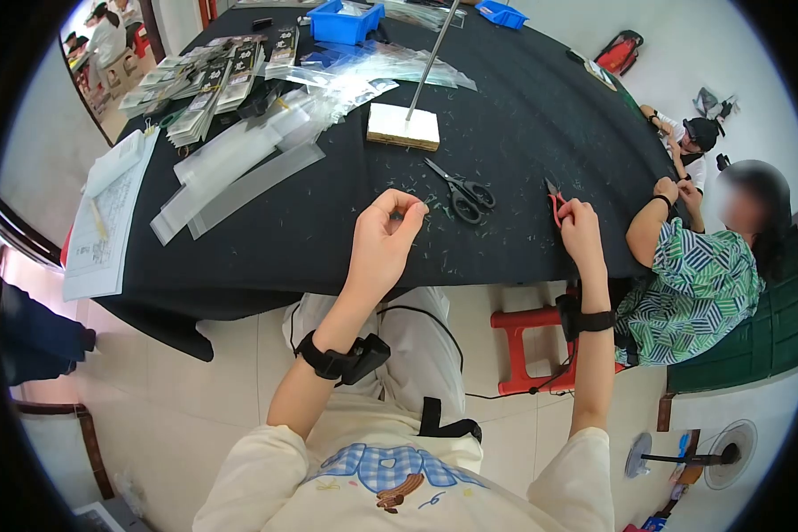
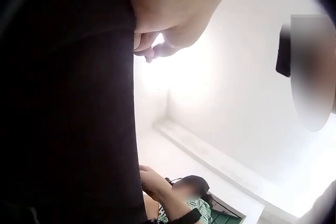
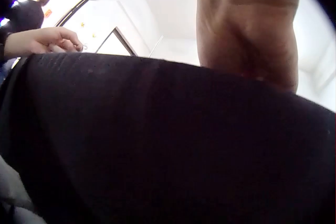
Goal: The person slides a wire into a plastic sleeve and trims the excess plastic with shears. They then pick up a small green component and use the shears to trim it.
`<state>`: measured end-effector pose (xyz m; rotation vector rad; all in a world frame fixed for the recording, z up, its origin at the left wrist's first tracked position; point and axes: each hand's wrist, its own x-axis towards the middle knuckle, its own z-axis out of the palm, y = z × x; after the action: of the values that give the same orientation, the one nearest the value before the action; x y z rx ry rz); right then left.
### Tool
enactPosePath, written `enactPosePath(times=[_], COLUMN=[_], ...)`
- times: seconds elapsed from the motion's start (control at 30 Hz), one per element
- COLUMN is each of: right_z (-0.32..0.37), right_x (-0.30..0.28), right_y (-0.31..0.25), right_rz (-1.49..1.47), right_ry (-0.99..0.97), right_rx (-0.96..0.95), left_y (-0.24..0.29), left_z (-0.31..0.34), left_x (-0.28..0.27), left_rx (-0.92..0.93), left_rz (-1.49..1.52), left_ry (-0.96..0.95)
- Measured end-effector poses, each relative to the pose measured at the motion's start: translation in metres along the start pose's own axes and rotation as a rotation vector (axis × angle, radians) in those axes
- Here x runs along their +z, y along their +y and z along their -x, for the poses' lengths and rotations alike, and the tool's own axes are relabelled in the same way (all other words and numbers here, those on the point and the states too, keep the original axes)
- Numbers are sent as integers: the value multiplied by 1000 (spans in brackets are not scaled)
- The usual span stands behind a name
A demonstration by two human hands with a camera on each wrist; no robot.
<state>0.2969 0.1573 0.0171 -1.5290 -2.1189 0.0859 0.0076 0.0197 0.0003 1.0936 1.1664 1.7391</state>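
Note:
My left hand [image 1: 381,239] is over the near part of the black-covered table, thumb and forefinger pinched together. A tiny thin piece [image 3: 84,47] shows at its fingertips in the right wrist view; its kind I cannot tell. To the right, my right hand [image 1: 582,234] grips the red handles of small pliers [image 1: 556,204], their dark tips pointing away from me. Black-handled scissors [image 1: 466,197] lie on the cloth between the hands. In the left wrist view, the left hand [image 2: 168,14] blocks most of what its fingers hold.
A pale block [image 1: 402,127] bearing a slanted metal rod [image 1: 433,58] stands beyond the scissors. Clear plastic sleeves [image 1: 257,164], packaged cards [image 1: 208,97] and a blue bin [image 1: 346,22] occupy the left and back. Small green scraps litter the cloth. A person [image 1: 692,275] sits at right beside a red stool [image 1: 528,346].

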Motion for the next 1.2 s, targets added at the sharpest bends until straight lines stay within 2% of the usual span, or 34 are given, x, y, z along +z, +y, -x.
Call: enactPosePath(times=[0.07,0.13,0.2,0.33,0.43,0.53,0.67,0.73,0.87,1.03,1.13,1.17,1.2], right_z=[1,2,3,9,3,-3,-3,-4,-3,-2,3,4,6], right_x=[6,7,4,16,30,36,30,21,19,16,12,12,11], right_y=[-5,-27,-62,-115,-131,-132,-134,-137,-129,-124,-127,-125,-123], right_rz=[298,288,92,-144,-80,0,68,72,93,-98,-59,-59,33], right_ry=[133,216,286,2,-152,-174,-188,-300,-267,-215,-217,-219,-203], right_rx=[-97,-143,-368,-463,-476,-539,-542,-419,-386,-266,-220,-220,-295], left_y=[-1,-2,0,0,-1,5,4,3,5,4,8,7,5], left_z=[0,0,0,1,1,3,3,3,4,4,5,5,4], left_x=[1,0,0,2,1,-1,0,-1,-1,0,-1,-1,-1], left_rx=[12,5,2,10,5,-47,-56,-56,-49,-23,-43,-44,-39], left_rz=[16,52,27,18,-17,-92,-79,-69,-73,-100,-104,-104,-104], left_ry=[1,-4,-5,-2,-7,-45,-47,-51,-56,-57,-71,-70,-66])
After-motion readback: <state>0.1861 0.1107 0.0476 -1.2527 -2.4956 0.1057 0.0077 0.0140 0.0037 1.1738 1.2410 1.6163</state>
